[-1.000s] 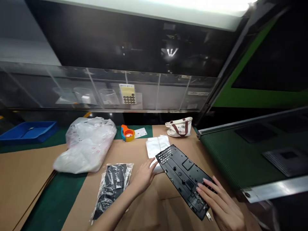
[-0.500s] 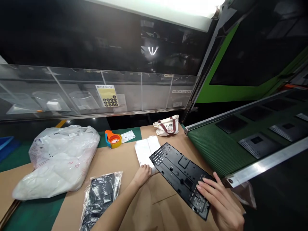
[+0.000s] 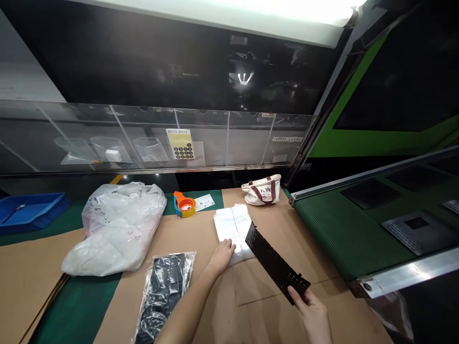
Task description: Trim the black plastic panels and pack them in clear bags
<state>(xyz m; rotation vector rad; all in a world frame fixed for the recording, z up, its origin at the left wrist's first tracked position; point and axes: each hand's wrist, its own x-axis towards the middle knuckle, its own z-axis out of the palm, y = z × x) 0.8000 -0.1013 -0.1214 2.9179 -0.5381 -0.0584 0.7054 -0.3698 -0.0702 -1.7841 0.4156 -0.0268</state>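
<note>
Pinching the black panel [image 3: 275, 263] by its near end above the worktop [image 3: 91, 301], your right hand [image 3: 310, 308] should avoid flexing it; left hand [image 3: 221, 256] half-curled on the white plastic stack [image 3: 225, 222], grip unclear.

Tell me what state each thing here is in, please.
Black panel: unwrapped, held tilted in the right hand.
White stack: lying flat, left hand on its near edge.
Wrapped panel: inside clear plastic, lying flat.
Plastic bag: bulging, crumpled.
Tape holder: loaded with yellow tape.
Cloth bag: upright.
Blue tray: small item inside.
Green belt: carrying panels; whether running, cannot tell.
Lamp: lit.
</note>
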